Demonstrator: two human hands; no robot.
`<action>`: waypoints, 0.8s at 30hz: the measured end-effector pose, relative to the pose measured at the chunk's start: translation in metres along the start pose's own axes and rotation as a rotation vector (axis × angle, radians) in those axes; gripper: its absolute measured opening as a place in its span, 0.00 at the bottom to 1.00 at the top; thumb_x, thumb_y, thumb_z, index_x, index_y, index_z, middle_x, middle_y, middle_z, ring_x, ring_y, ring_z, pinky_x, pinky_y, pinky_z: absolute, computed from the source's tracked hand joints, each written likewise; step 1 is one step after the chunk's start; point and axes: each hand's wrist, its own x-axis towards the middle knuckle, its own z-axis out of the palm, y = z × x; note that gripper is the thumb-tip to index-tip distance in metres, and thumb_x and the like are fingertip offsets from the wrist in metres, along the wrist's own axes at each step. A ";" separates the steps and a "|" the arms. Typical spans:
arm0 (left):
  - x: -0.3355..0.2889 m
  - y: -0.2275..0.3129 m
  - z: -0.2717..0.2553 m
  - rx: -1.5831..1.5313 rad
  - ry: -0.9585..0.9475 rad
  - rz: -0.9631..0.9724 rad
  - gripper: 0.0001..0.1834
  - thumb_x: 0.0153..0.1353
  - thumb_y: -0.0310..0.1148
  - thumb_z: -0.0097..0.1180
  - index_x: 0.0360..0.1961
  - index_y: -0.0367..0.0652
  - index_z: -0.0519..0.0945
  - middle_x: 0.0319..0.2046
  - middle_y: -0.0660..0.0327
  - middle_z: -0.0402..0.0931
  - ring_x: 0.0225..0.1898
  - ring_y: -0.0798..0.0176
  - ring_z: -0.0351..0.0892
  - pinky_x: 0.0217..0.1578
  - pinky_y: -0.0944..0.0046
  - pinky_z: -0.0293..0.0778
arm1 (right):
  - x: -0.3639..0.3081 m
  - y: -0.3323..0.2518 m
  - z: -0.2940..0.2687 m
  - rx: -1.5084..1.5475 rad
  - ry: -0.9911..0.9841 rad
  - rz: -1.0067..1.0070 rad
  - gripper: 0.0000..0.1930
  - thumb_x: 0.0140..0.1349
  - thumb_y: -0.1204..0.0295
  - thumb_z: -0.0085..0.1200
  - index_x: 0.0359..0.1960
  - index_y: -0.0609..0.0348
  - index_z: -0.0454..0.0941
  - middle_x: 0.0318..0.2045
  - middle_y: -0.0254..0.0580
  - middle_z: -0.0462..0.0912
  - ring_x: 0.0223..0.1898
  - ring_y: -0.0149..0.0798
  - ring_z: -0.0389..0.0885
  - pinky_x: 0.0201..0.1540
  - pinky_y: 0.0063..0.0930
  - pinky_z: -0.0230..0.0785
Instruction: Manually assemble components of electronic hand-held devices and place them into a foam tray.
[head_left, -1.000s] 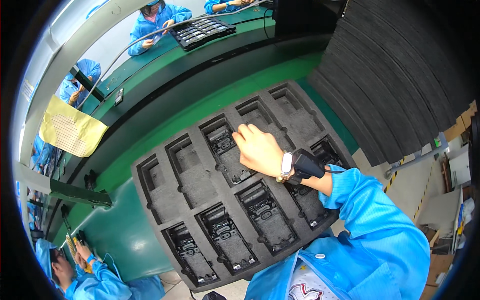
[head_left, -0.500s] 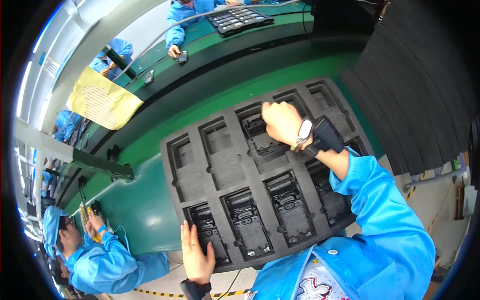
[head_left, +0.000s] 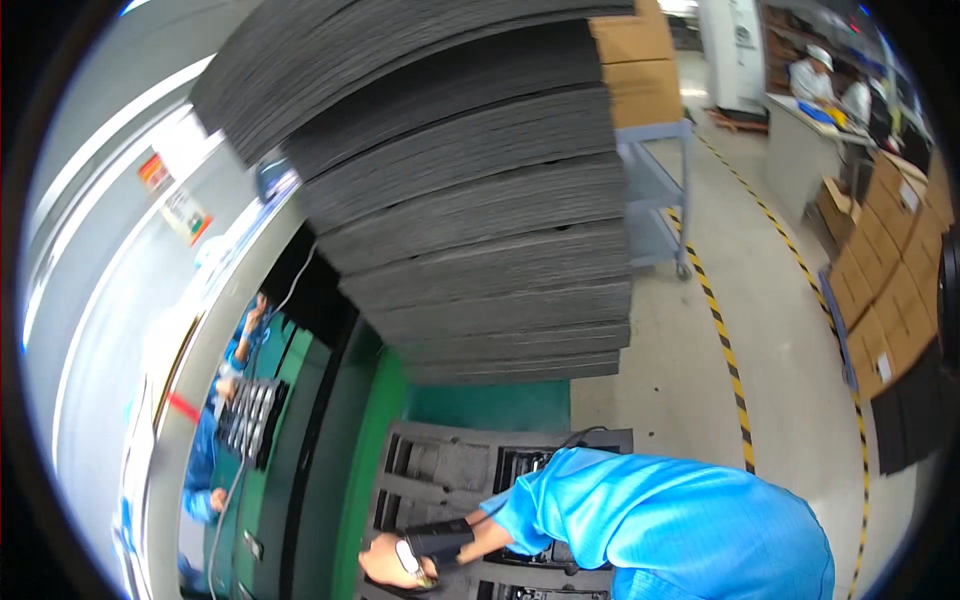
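A black foam tray (head_left: 470, 438) with several rectangular pockets lies on the green work surface (head_left: 500, 404), cut off by the lower edge. My right hand (head_left: 388, 562) is over the tray's left side, with fingers curled under and their tips hidden. Whatever they may hold cannot be made out. A black band and a pale wrist device (head_left: 408, 556) are on that wrist. Beside my blue sleeve (head_left: 690, 510), a black moulded part (head_left: 518, 463) sits in a far pocket; the sleeve covers much of the tray. My left hand is out of the picture.
A tall stack of black foam sheets (head_left: 480, 215) rises just beyond the tray. Brown cartons (head_left: 640, 92) top a grey-blue cart (head_left: 655, 185) behind it. Across the bench at left, a co-worker's blue sleeve (head_left: 203, 450) is near a slotted tray (head_left: 268, 425). Other cartons (head_left: 875, 285) stand far right.
The view has swung right and up, bringing in the stack, cart and aisle. The tray now sits lower in the picture, and my left hand has gone out of sight.
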 end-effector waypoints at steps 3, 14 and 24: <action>-0.051 -0.072 -0.035 -0.367 0.144 0.388 0.13 0.62 0.31 0.48 0.46 0.42 0.77 0.45 0.50 0.78 0.36 0.63 0.79 0.32 0.55 0.76 | 0.068 0.017 0.004 -0.315 -0.028 -0.068 0.19 0.63 0.73 0.48 0.56 0.65 0.70 0.45 0.47 0.77 0.43 0.43 0.81 0.43 0.39 0.76; -0.033 -0.244 -0.057 -1.372 0.017 0.324 0.23 0.61 0.18 0.44 0.59 0.35 0.67 0.52 0.47 0.72 0.48 0.50 0.75 0.48 0.56 0.76 | 0.123 0.080 0.011 0.313 -0.089 0.244 0.09 0.56 0.80 0.56 0.39 0.67 0.74 0.30 0.53 0.83 0.38 0.46 0.85 0.35 0.36 0.82; 0.007 -0.189 0.023 -2.195 -0.389 0.325 0.17 0.65 0.25 0.48 0.52 0.28 0.76 0.58 0.45 0.72 0.64 0.42 0.66 0.63 0.42 0.67 | 0.081 0.043 -0.001 0.411 0.176 0.419 0.29 0.59 0.80 0.48 0.63 0.64 0.55 0.51 0.55 0.74 0.50 0.49 0.82 0.40 0.39 0.81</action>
